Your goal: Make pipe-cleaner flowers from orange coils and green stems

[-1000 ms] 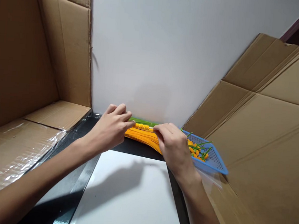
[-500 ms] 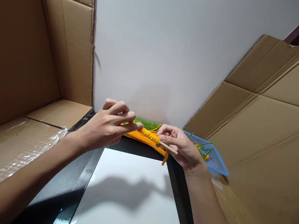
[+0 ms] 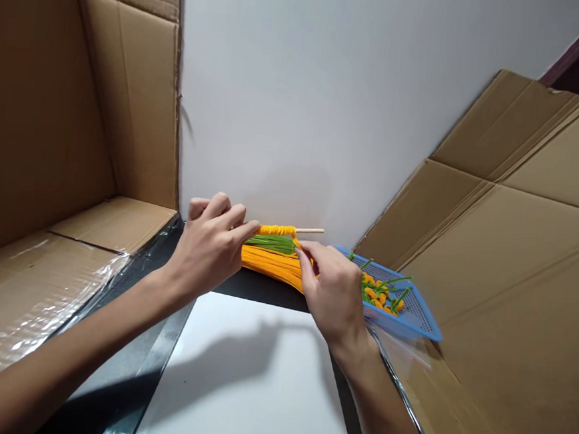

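Observation:
My left hand (image 3: 212, 244) is closed around one end of a thin wooden stick (image 3: 311, 230), held about level above the table. A fuzzy yellow pipe cleaner (image 3: 277, 230) is coiled tightly along the stick, between my left fingertips and the bare right end. Its loose end runs down from the coil into my right hand (image 3: 332, 280), pinched between thumb and forefinger. Behind and below the hands lie a bundle of orange-yellow pipe cleaners (image 3: 276, 264) and a bundle of green ones (image 3: 272, 244). The left end of the stick is hidden by my left hand.
A blue perforated basket (image 3: 420, 311) on the right holds several small orange and green pieces (image 3: 381, 294). A white board (image 3: 257, 375) lies on the black table (image 3: 159, 340). Cardboard panels (image 3: 521, 262) stand on both sides, with a pale wall (image 3: 303, 98) behind.
The stick has swung from slanting down rightward to about level. My right hand has moved off the stick's bare end and now pinches the pipe cleaner's loose end below it.

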Action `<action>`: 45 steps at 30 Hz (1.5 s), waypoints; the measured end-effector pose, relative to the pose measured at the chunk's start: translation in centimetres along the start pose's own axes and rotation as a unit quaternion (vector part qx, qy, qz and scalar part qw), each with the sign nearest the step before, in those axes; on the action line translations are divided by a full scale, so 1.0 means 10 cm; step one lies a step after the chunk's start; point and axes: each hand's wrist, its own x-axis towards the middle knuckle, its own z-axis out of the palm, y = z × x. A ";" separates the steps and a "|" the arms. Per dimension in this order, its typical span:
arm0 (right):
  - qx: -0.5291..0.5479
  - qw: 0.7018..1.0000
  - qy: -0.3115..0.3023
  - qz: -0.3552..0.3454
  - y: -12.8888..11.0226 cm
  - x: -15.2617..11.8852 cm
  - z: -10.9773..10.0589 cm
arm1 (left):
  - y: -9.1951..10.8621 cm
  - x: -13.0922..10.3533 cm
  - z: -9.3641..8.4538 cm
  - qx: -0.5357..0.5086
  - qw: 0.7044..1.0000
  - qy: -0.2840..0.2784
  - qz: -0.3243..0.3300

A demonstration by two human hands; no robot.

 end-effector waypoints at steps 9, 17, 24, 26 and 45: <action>0.044 0.995 -0.067 -0.051 0.11 0.10 -0.24 | -0.21 0.06 -0.12 -0.052 0.981 -0.138 0.123; 0.440 0.837 -0.220 0.241 0.17 0.15 -0.35 | -0.27 0.09 -0.20 -0.131 0.980 -0.035 0.146; 0.607 0.703 -0.168 0.331 0.11 0.17 -0.19 | -0.04 0.04 -0.12 -0.094 0.992 0.079 0.030; 0.577 0.745 -0.132 0.308 0.05 0.14 -0.11 | 0.00 0.02 -0.08 -0.073 0.993 0.086 -0.015; 0.304 0.937 -0.105 0.139 0.13 0.15 -0.38 | -0.17 0.08 -0.15 -0.115 0.979 -0.007 0.168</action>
